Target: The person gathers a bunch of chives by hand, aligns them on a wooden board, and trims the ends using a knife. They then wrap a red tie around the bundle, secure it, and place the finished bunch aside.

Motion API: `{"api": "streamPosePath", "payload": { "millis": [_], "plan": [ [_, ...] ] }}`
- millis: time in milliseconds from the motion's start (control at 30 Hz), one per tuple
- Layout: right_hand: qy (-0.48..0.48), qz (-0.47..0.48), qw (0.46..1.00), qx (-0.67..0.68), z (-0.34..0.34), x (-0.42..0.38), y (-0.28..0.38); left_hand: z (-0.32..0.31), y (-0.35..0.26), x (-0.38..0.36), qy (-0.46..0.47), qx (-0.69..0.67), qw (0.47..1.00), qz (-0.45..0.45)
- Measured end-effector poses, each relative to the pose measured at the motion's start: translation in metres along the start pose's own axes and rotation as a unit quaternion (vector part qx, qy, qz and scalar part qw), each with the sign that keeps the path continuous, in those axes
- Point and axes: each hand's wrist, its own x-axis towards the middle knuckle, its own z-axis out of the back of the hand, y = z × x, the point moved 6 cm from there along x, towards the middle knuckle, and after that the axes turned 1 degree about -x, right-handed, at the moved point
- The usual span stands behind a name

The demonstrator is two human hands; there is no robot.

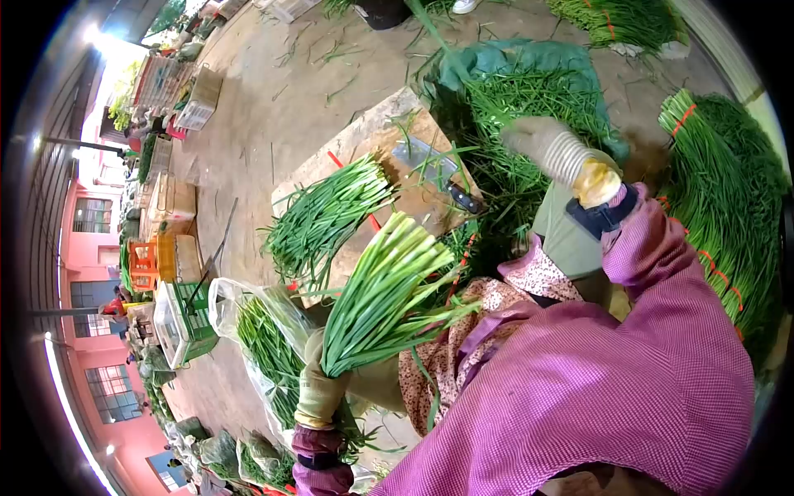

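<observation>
Concrete yard floor, wooden board (364, 136) at centre with cut chive bunch (327, 217) and cleaver (434, 165) on it. Left hand (318, 388), gloved, fist clamped round upright chive bundle (385, 293) at 7 o'clock. Right hand (550, 149), gloved, fingers curled into loose chive pile (513, 107) at 1 o'clock; can't tell if it grips

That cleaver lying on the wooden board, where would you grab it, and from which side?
Probably by the dark handle of the cleaver, which points toward the near right corner of the wooden board. Come from that side, as the flat blade lies away from it among loose green stalks. The right hand is nearest; the left hand grips a bunch of chives.
</observation>
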Motion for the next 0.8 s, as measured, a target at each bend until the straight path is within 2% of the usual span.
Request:
{"api": "streamPosePath", "payload": {
  "millis": [33, 67, 100, 167, 200, 233, 300, 367, 433, 467, 500, 533, 567, 600, 667, 733, 767, 800],
  "plan": [
    [-0.031, 0.025, 0.998, -0.058, 0.0, -0.005, 0.005, -0.001, 0.005, 0.0, 0.012, -0.02, 1.0, 0.019],
    [-0.063, 0.049, 0.99, -0.116, -0.001, -0.011, 0.01, -0.003, 0.002, 0.002, -0.002, -0.02, 0.999, -0.035],
    [-0.094, 0.073, 0.978, -0.173, -0.003, -0.02, 0.013, -0.004, 0.003, 0.002, -0.001, -0.02, 0.999, -0.036],
    [-0.155, 0.117, 0.939, -0.283, -0.01, -0.038, 0.02, -0.014, -0.004, 0.0, 0.035, -0.121, 0.991, 0.044],
    [-0.069, 0.158, 0.971, -0.166, -0.03, -0.037, 0.02, -0.017, -0.024, 0.003, 0.033, -0.096, 0.994, -0.033],
    [0.018, 0.197, 0.979, -0.045, -0.05, -0.036, 0.025, -0.019, -0.028, 0.007, 0.033, -0.095, 0.994, -0.034],
    [0.069, 0.233, 0.97, 0.0, -0.072, -0.046, 0.054, -0.025, -0.032, 0.008, 0.076, -0.044, 0.995, -0.035],
    [0.03, 0.191, 0.962, 0.192, -0.079, -0.049, 0.06, -0.026, -0.028, 0.008, 0.077, -0.035, 0.996, -0.023],
    [-0.015, 0.16, 0.986, -0.034, -0.073, -0.053, 0.074, -0.03, -0.031, 0.001, 0.093, -0.108, 0.989, 0.04],
    [-0.015, 0.159, 0.987, -0.034, -0.079, -0.049, 0.071, -0.031, -0.053, 0.002, 0.092, -0.076, 0.993, -0.013],
    [-0.069, 0.245, 0.943, -0.213, -0.088, -0.048, 0.073, -0.032, -0.046, 0.002, 0.093, -0.077, 0.993, -0.013],
    [-0.12, 0.321, 0.858, -0.383, -0.098, -0.052, 0.081, -0.035, -0.046, 0.004, 0.09, -0.033, 0.994, -0.044],
    [-0.079, 0.263, 0.866, -0.419, -0.106, -0.05, 0.08, -0.036, -0.049, 0.006, 0.085, 0.01, 0.993, -0.077],
    [-0.093, 0.246, 0.87, -0.416, -0.111, -0.047, 0.079, -0.036, -0.046, 0.003, 0.072, -0.009, 0.997, -0.029],
    [-0.105, 0.229, 0.875, -0.414, -0.121, -0.033, 0.066, -0.038, -0.033, 0.001, 0.057, -0.012, 0.998, -0.034],
    [-0.066, 0.242, 0.949, -0.189, -0.125, -0.014, 0.053, -0.037, -0.033, -0.002, 0.036, 0.006, 0.999, -0.023],
    [-0.065, 0.243, 0.95, -0.188, -0.123, -0.011, 0.05, -0.036, -0.031, -0.004, 0.035, 0.007, 0.999, -0.021],
    [0.0, 0.286, 0.936, -0.205, -0.127, -0.013, 0.051, -0.035, -0.029, -0.006, 0.019, 0.013, 0.999, -0.024]
  ]
}}
